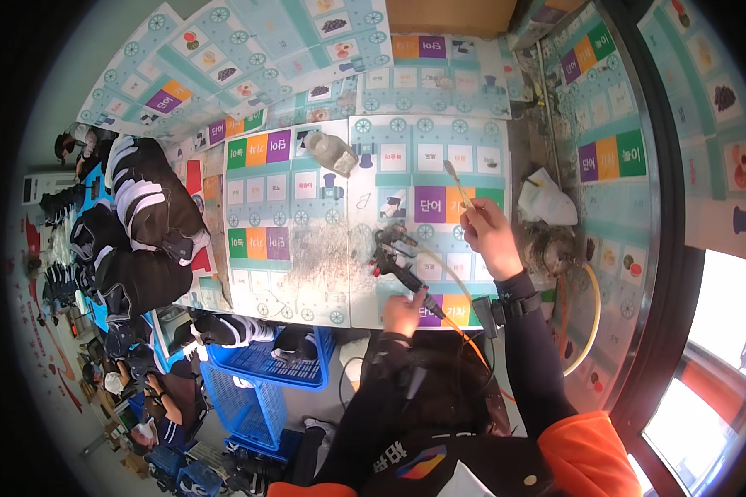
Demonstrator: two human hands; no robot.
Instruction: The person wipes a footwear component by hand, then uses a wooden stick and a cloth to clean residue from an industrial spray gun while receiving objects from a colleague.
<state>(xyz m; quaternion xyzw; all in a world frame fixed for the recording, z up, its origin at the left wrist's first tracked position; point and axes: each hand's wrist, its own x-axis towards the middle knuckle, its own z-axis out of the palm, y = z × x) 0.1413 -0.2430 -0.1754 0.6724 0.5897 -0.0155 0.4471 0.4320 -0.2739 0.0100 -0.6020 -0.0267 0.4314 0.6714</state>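
A slim brush [453, 176] with a pale handle rises from my right hand [491, 236], pinched between thumb and fingers above the printed sheets. Its tip points up and to the left. My left hand [402, 315] is curled against the rear end of a black gun-shaped tool [396, 269] near the table's front edge. That tool has a metal head, red parts and an orange hose [477, 349] running off toward my lap. Beyond it on the sheets sits a grey, worn block-like container [331, 154].
Black-and-white shoes [145, 224] are piled at the left. Blue baskets [249, 406] stand below the table's front left edge, with shoes in the top one. A white crumpled wrapping [547, 199], a dirty round pot [553, 251] and a yellow hose [595, 311] are at the right. People work far left.
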